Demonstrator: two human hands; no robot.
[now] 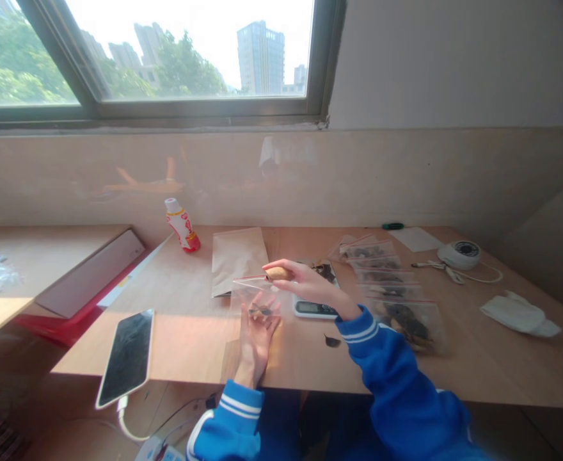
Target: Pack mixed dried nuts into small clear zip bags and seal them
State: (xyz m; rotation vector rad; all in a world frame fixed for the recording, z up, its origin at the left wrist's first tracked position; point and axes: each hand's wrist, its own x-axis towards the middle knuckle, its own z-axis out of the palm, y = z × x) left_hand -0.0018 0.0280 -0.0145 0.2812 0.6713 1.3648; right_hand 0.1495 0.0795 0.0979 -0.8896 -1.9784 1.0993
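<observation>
My left hand [257, 336], palm up with its fingers curled behind the plastic, holds a clear zip bag [243, 294]. A few dark bits show inside the bag. Just over the bag's red-edged top, my right hand [313, 283] pinches a tan, oblong dried piece [278, 274]. Partly hidden behind the right hand and wrist is a white digital scale [314, 309], with dark dried pieces [327, 271] on it. One loose dark flake [332, 341] lies on the table in front of the scale.
Several filled zip bags [406, 320] overlap at the right. Beyond them are a white dome camera [459, 254] with cable and a crumpled white cloth [520, 314]. A kraft bag [238, 253], a drink bottle [182, 225] and a charging phone [125, 357] at the table's edge are leftward.
</observation>
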